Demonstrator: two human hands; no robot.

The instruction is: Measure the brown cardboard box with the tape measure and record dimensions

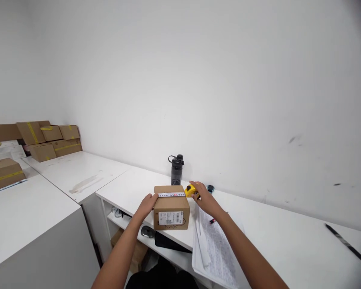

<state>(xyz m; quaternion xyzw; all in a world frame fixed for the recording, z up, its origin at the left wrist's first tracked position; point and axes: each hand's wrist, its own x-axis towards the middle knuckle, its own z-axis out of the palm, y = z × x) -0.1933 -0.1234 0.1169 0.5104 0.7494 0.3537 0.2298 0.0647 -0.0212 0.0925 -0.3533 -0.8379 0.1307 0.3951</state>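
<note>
A small cardboard box [171, 206] with a white shipping label [171, 218] on its front stands on the white table. The white blade [170, 194] of a tape measure lies across its top, from the left edge to the right. My right hand [205, 197] is closed around the yellow tape measure case [189, 190] at the box's upper right edge. At the left edge my left hand [149, 204] pinches the end of the blade against the box; the tip is hidden by the fingers.
Behind the box stands a dark bottle [177, 170] near the wall. Written papers [216, 249] and a pen [212, 221] lie to the right. A mouse [147, 231] sits on the shelf below. Several taped boxes [66, 146] are stacked far left. A dark strip [347, 244] lies far right.
</note>
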